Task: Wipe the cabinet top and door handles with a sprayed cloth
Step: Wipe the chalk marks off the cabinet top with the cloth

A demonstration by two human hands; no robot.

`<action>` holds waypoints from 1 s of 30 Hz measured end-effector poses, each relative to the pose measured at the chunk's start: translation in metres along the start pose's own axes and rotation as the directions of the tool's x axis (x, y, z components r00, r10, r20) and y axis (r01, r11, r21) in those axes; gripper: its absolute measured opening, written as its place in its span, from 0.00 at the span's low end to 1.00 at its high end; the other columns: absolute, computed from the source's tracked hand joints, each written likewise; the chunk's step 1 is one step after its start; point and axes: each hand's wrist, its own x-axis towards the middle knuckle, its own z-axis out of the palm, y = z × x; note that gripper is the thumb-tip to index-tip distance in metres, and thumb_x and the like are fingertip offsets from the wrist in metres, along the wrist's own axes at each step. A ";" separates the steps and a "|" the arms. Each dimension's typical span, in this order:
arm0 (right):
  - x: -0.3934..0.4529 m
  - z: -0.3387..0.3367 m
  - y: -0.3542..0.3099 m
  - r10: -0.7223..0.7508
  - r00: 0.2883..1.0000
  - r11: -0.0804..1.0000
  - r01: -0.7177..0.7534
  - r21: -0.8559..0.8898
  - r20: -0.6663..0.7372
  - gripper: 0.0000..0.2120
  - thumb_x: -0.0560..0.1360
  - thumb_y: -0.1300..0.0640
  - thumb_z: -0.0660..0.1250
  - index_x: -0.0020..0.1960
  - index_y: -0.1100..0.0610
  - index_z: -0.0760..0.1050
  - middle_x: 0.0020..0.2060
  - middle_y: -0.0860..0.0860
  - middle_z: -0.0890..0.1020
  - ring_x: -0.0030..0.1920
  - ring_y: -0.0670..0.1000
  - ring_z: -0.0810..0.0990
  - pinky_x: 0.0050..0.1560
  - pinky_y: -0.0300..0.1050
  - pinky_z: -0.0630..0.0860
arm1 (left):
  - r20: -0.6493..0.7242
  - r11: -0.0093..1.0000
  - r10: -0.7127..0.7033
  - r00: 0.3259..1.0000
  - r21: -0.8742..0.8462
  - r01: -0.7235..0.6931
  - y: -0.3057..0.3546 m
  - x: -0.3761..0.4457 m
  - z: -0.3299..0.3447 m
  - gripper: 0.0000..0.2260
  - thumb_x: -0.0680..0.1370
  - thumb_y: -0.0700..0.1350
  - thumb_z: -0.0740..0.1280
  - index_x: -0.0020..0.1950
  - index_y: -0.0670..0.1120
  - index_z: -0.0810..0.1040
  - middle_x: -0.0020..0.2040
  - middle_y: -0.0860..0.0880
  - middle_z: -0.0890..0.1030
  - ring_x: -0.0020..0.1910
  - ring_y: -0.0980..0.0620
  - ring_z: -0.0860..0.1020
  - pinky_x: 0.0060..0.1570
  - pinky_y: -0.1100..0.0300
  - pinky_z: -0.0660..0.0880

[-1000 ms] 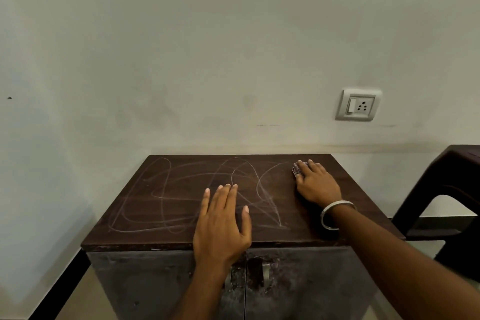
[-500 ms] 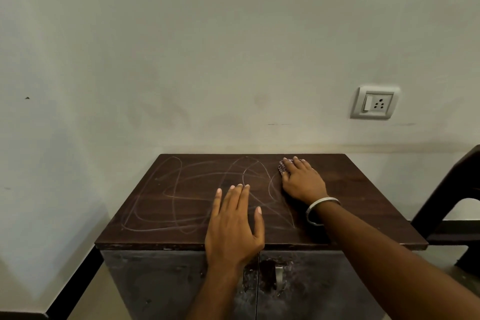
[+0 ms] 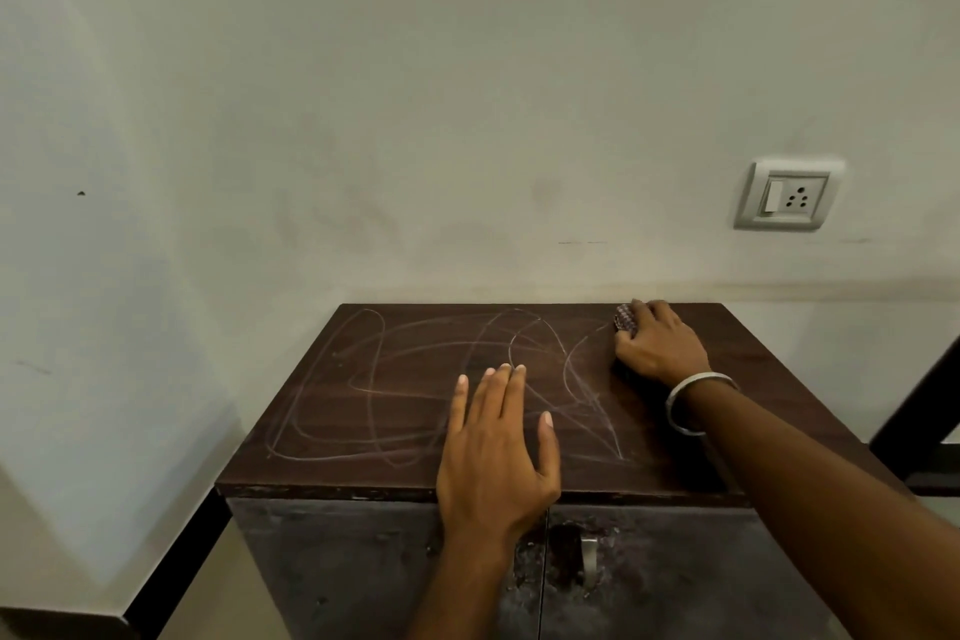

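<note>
Dark brown wooden cabinet top point(image 3: 395, 411), chalk scribbles across it. Right hand point(image 3: 657, 348) grips a small patterned cloth point(image 3: 625, 318) at its back-right corner; left hand point(image 3: 496, 447), fingers flat & apart, braces front edge. Top-wiping step; next: sweep cloth leftward over scribbles, w/ pressure.

Cloth point(image 3: 625, 318) mostly hidden under right hand point(image 3: 658, 348); only a checked corner shows past the fingertips. Left hand point(image 3: 496, 457) covers the cabinet top's point(image 3: 363, 379) front edge and the upper door seam. One door handle point(image 3: 588, 561) visible; any second is hidden. Dark furniture point(image 3: 930, 411) cut off at right edge.
</note>
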 end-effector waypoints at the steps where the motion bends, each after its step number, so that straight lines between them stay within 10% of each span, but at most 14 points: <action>1: 0.001 0.002 -0.008 -0.029 1.000 0.999 0.028 0.023 0.009 0.28 0.76 0.50 0.57 0.75 0.55 0.60 0.73 0.56 0.64 0.73 0.57 0.63 0.74 0.53 0.61 | 0.000 1.000 0.002 1.000 -0.005 -0.002 0.000 0.000 0.000 0.27 0.79 0.58 0.49 0.75 0.48 0.64 0.73 0.51 0.68 0.74 0.56 0.61 0.76 0.52 0.50; 30: 0.032 0.022 -0.039 -0.211 0.966 0.977 0.210 0.019 0.151 0.27 0.82 0.49 0.52 0.79 0.53 0.55 0.79 0.52 0.55 0.78 0.53 0.51 0.77 0.47 0.46 | -0.038 0.995 -0.100 0.994 -0.027 0.099 -0.075 0.005 -0.036 0.25 0.79 0.56 0.51 0.74 0.49 0.66 0.72 0.52 0.69 0.74 0.59 0.60 0.77 0.55 0.46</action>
